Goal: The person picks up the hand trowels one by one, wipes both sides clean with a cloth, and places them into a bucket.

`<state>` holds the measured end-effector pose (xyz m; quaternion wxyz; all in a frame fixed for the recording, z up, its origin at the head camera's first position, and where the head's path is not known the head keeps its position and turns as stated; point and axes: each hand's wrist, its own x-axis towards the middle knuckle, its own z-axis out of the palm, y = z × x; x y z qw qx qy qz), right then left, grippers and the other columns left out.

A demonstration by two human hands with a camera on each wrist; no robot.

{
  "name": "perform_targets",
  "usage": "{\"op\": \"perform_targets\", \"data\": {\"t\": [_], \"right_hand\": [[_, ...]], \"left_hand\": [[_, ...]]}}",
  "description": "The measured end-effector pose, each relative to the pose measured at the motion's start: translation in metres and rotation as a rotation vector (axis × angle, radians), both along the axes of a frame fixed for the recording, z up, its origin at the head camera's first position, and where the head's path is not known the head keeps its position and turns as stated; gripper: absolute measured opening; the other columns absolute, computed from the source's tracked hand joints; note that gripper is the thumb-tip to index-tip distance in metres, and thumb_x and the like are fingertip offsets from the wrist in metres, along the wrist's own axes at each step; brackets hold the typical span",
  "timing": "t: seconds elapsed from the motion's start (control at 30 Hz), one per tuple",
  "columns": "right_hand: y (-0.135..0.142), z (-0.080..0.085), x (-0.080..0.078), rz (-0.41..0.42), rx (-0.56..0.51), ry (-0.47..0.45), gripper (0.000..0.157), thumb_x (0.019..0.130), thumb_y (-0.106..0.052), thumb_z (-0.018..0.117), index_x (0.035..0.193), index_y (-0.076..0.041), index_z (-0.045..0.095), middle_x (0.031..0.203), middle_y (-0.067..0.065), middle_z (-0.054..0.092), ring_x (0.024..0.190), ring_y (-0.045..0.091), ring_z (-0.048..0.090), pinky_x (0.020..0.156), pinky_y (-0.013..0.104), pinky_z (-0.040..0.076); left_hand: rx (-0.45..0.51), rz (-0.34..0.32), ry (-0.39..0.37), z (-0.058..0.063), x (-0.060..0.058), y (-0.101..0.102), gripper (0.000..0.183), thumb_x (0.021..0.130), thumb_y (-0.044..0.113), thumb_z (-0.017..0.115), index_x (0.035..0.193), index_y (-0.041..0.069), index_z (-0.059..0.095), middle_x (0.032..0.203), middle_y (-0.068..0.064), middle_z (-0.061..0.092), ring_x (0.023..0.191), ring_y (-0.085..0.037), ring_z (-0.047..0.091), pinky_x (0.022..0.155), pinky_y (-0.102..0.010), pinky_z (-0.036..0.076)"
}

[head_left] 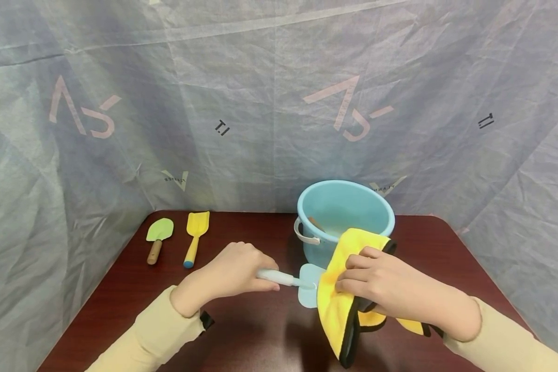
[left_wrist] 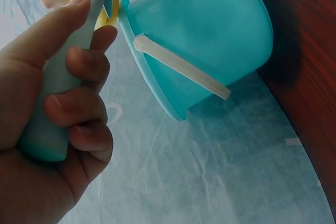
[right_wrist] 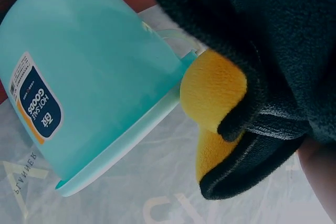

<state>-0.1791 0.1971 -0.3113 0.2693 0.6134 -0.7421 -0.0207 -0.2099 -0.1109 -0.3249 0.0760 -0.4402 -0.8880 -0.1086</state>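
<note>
My left hand [head_left: 234, 271] grips a toy shovel by its pale handle [left_wrist: 79, 51], fingers wrapped round it. The shovel's light blue blade [head_left: 308, 279] points right, its far side hidden behind a yellow cloth [head_left: 337, 305] with a black edge. My right hand [head_left: 376, 279] holds that cloth with bent fingers against the blade. In the right wrist view the dark grey side of the cloth [right_wrist: 304, 40] covers most of the hand. Just behind the cloth stands a light blue bucket [head_left: 321, 250], its white handle [head_left: 307, 235] hanging down at the left.
At the table's back left lie a green trowel [head_left: 160, 230] with a wooden grip and a yellow shovel [head_left: 196, 232] with a blue end. Something brown [head_left: 315, 223] shows inside the bucket. A grey printed sheet [head_left: 260, 129] hangs behind the dark red table [head_left: 242, 336].
</note>
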Motion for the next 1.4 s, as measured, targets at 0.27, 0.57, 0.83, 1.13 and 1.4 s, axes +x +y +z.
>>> {"op": "perform_targets", "data": {"t": [0.27, 0.57, 0.83, 1.13, 1.4], "right_hand": [[0.008, 0.001, 0.001, -0.017, -0.015, -0.012, 0.064, 0.042, -0.017, 0.087, 0.101, -0.016, 0.062, 0.093, -0.01, 0.064, 0.084, 0.012, 0.052, 0.073, 0.026, 0.033], [0.016, 0.003, 0.003, -0.039, -0.038, -0.013, 0.064, 0.043, -0.023, 0.086, 0.101, -0.016, 0.062, 0.095, -0.011, 0.063, 0.087, 0.013, 0.053, 0.074, 0.027, 0.032], [0.023, 0.004, 0.004, -0.059, -0.045, -0.018, 0.065, 0.04, -0.017, 0.083, 0.102, -0.016, 0.063, 0.096, -0.011, 0.063, 0.089, 0.012, 0.054, 0.076, 0.028, 0.032], [0.029, 0.001, 0.006, -0.083, -0.075, -0.018, 0.071, 0.035, -0.014, 0.082, 0.104, -0.015, 0.063, 0.097, -0.01, 0.064, 0.092, 0.014, 0.056, 0.079, 0.03, 0.033], [0.037, -0.007, 0.009, -0.107, -0.08, -0.045, 0.066, 0.039, -0.004, 0.079, 0.102, -0.013, 0.063, 0.098, -0.01, 0.063, 0.092, 0.013, 0.056, 0.082, 0.028, 0.031]], "left_hand": [[0.008, 0.032, -0.003, -0.001, -0.001, -0.006, 0.013, 0.076, 0.032, 0.076, 0.078, 0.022, 0.068, 0.062, 0.016, 0.055, 0.051, -0.002, 0.041, 0.047, -0.02, 0.034], [0.002, 0.088, 0.001, -0.002, 0.0, -0.01, 0.009, 0.072, 0.018, 0.073, 0.076, 0.019, 0.065, 0.058, 0.014, 0.048, 0.049, -0.005, 0.037, 0.044, -0.021, 0.031], [0.018, 0.095, 0.005, -0.004, -0.001, -0.016, 0.009, 0.073, 0.019, 0.074, 0.077, 0.02, 0.066, 0.06, 0.014, 0.052, 0.05, -0.004, 0.039, 0.046, -0.02, 0.033], [0.031, 0.107, 0.003, -0.004, 0.001, -0.025, 0.01, 0.072, 0.017, 0.073, 0.076, 0.022, 0.066, 0.06, 0.015, 0.051, 0.05, -0.003, 0.038, 0.044, -0.02, 0.032], [0.049, 0.114, -0.028, -0.006, 0.002, -0.033, 0.01, 0.072, 0.015, 0.072, 0.076, 0.022, 0.066, 0.061, 0.016, 0.053, 0.05, -0.002, 0.039, 0.044, -0.02, 0.033]]}}
